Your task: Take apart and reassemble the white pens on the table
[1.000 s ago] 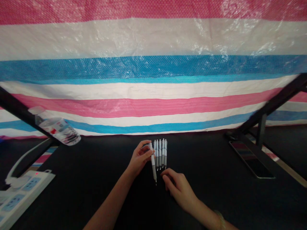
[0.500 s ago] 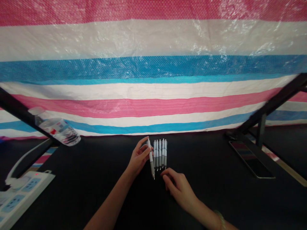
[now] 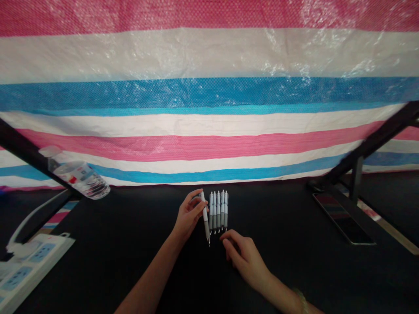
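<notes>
Several white pens with grey grips lie side by side on the black table, their tips toward me. Just left of that row, my left hand holds another white and grey pen near its top, between thumb and fingers. That pen slants a little, its tip nearer me than the tips of the row. My right hand rests below the right end of the row, thumb and index finger apart and the other fingers curled, with nothing visible in it.
A clear plastic bottle leans at the left behind a black frame bar. A white power strip with a cable is at the lower left. A phone lies at the right, near another black frame bar. Striped sheeting hangs behind.
The pen in my left hand has shifted very slightly down and left at its tip. My right hand has hardly moved.
</notes>
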`<state>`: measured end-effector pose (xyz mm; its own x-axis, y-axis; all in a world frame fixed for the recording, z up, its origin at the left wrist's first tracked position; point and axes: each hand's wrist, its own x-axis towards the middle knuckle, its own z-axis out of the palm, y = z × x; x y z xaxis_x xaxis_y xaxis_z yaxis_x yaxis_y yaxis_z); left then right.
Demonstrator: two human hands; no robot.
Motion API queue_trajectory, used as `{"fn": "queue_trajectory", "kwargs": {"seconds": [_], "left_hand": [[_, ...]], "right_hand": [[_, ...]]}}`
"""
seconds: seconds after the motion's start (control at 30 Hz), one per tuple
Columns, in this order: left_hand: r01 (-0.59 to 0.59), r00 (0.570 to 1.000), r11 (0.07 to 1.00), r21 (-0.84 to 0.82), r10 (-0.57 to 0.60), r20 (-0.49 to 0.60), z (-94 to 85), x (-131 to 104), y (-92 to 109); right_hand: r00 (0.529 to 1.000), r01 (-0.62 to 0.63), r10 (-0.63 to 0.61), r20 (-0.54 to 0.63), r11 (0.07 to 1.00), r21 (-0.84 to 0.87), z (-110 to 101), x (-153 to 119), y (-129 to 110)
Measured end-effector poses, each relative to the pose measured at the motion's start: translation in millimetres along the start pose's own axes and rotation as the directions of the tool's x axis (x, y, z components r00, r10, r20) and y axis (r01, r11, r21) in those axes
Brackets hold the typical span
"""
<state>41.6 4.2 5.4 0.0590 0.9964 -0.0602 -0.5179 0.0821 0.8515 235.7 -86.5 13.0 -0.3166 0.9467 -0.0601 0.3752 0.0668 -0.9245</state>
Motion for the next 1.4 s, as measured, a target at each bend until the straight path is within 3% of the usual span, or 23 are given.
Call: {"fn": "queue_trajectory", "kwargs": {"seconds": [0.43,0.57,0.7,0.8,0.87,0.97,1.1,1.4], "left_hand": [[-0.025,1.000,1.000,-0.010,0.025,-0.012,-0.8,0.3,0.6],[-0.032,0.997,0.999,0.041,0.035,-0.065,-1.2,0.9,1.0],[-0.129,0.979,0.965,0.228,0.161,-0.126,-4.0,2.4,-0.2],[-0.254,0.928,0.840,0.479,0.352,-0.125,-6.6,2.7,-2.3],[-0.280,0.911,0.759,0.588,0.403,-0.086,-7.4,2.2,-3.6],[-0.276,0.917,0.731,0.623,0.395,-0.057,-7.5,1.7,-5.1],[-0.250,0.939,0.799,0.547,0.338,-0.064,-8.4,3.4,-6.7],[-0.224,0.974,0.887,0.403,0.221,0.055,-10.4,9.5,-10.5]], "right_hand": [[1.000,0.018,-0.017,-0.014,1.000,0.022,0.0,0.7,-1.0],[1.000,0.015,-0.015,-0.009,1.000,0.012,-0.5,0.5,-1.3],[1.000,0.018,-0.018,-0.010,1.000,0.015,-1.3,0.2,-1.9],[1.000,0.009,-0.009,-0.008,1.000,0.019,-1.4,0.3,-2.3],[1.000,0.005,-0.005,-0.011,1.000,0.019,-1.2,0.5,-2.1],[1.000,0.019,-0.018,-0.025,1.000,0.015,-1.8,1.5,-0.8],[0.995,0.058,-0.057,-0.085,0.998,-0.001,-7.7,6.1,2.0],[0.944,0.118,-0.177,-0.280,0.969,-0.215,-27.1,24.0,15.4]]}}
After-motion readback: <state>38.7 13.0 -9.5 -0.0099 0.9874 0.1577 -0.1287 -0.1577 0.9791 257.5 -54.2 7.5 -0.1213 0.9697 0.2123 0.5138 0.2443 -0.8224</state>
